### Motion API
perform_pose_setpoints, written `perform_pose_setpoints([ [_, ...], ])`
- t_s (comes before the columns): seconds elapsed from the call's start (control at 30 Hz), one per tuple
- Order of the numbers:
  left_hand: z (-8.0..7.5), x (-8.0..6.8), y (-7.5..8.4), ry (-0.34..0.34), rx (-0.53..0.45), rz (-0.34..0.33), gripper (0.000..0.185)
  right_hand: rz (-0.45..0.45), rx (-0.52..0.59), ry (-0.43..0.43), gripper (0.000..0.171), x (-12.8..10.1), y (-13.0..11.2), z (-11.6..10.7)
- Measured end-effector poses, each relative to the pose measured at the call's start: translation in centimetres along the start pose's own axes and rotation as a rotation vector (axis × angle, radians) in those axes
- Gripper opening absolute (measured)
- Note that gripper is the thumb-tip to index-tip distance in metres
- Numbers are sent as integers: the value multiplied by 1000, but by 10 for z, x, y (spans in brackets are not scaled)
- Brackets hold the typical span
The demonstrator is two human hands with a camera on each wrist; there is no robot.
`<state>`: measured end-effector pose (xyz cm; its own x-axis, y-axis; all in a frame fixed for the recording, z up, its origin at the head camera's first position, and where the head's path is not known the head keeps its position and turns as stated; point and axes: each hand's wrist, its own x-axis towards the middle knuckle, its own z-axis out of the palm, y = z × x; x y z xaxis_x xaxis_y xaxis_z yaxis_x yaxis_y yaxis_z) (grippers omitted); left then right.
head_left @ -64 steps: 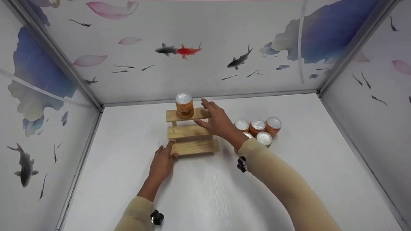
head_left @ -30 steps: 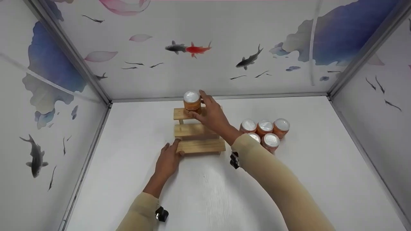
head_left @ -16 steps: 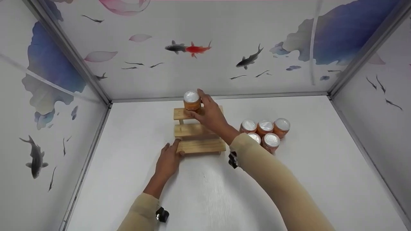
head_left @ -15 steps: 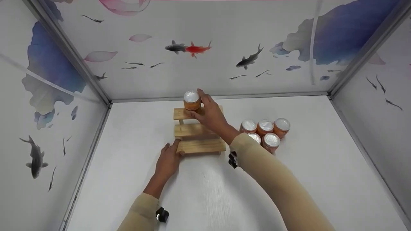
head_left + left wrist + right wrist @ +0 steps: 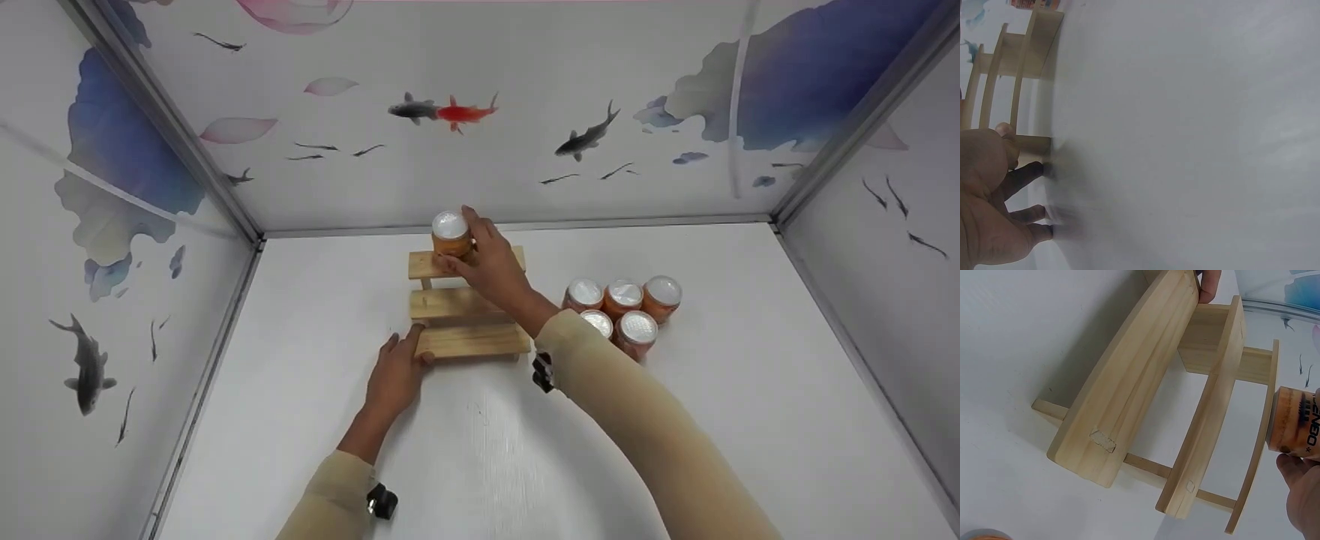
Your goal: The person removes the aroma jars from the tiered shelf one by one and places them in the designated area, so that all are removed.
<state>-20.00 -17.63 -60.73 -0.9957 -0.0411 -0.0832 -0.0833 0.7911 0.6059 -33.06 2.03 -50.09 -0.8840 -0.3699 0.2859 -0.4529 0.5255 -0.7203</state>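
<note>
A three-tier wooden display rack [image 5: 472, 342] stands on the white table. On the left part of its top step is an orange jar [image 5: 449, 238] with a clear, shiny lid. My right hand [image 5: 491, 262] holds this jar from the right, thumb in front and fingers behind; in the right wrist view the jar's printed side [image 5: 1294, 422] shows at the top step. My left hand [image 5: 396, 371] grips the left end of the bottom step. In the left wrist view its thumb lies against the rack's edge [image 5: 1021, 84], and the other fingers reach down to the table.
Several similar orange jars [image 5: 637, 330] stand in a cluster right of the rack, one partly hidden by the right sleeve [image 5: 600, 360]. White wall panels [image 5: 517, 150] with painted fish and petals enclose the table [image 5: 465, 450] at the back and sides.
From beside the jar, my right hand has moved left and taken hold of it. The head view has shifted slightly. My left hand stays at the rack's lower left end.
</note>
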Motion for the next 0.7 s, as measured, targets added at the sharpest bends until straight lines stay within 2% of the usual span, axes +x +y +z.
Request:
perform_pose_setpoints([
  [0.4, 1, 1, -1, -10, -6, -19, 61, 2, 27, 37, 85, 0, -3, 3],
  [0.7, 0, 1, -2, 6, 7, 6, 60, -40, 22, 95, 83, -2, 2, 4],
])
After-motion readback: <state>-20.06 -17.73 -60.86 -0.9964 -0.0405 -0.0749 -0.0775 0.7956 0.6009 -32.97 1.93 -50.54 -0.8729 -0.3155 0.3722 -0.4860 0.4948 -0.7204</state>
